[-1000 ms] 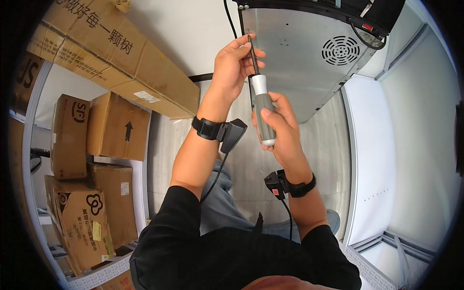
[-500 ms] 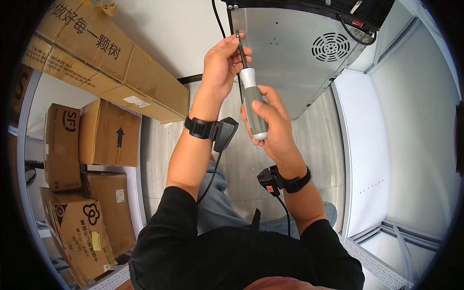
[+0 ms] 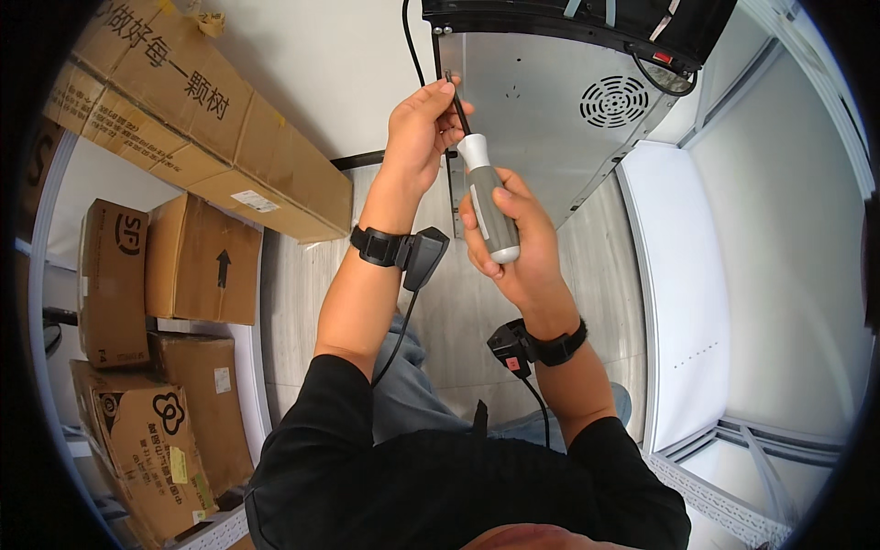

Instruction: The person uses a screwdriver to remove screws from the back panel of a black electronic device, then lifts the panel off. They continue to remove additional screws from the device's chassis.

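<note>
Screwdriver with a thick grey-and-white handle sits in the middle of the far half, slanting so its dark shaft points away and slightly left, at the left edge of a silver metal panel. The right hand is wrapped firmly round the handle, thumb along its right side. The left hand, a little farther off and to the left, has its thumb and fingers about the far end of the shaft — whether they pinch it or only steady it, I cannot tell, nor can I see what the tip meets. The hands are apart from one another, joined only by the tool between them. On the panel's right side is a round slotted vent; beyond, along the far edge, runs a black housing with a red switch. To the left lies a long carton, with a smaller arrow-marked box nearer; to the right stands a white panel — pale grey floor lies between
</note>
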`<action>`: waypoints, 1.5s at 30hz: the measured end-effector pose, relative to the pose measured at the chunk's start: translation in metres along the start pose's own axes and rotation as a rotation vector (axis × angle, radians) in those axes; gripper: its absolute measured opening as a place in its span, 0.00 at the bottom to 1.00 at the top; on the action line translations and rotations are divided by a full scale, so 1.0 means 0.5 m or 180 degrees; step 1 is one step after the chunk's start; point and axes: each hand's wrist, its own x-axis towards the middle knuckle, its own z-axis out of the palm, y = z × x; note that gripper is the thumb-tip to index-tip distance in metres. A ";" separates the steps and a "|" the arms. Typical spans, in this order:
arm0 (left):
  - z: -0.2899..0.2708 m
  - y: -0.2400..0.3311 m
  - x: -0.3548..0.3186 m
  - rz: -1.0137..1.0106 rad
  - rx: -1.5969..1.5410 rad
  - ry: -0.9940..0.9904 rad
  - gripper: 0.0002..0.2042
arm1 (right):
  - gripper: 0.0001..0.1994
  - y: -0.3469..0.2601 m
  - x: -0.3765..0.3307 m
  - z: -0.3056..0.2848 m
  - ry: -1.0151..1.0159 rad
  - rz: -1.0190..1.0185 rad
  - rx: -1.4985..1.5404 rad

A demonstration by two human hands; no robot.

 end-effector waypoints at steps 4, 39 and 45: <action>-0.001 0.003 0.000 -0.0032 -0.0067 0.0007 0.11 | 0.17 -0.003 -0.001 0.014 0.0242 -0.0003 -0.0583; -0.024 0.023 0.003 -0.0035 0.0903 -0.0131 0.16 | 0.17 0.057 0.039 -0.001 0.0720 -0.0269 -0.2826; -0.028 0.014 0.011 -0.0024 0.0839 -0.0193 0.16 | 0.24 0.081 0.043 -0.041 0.0207 -0.0081 -0.1371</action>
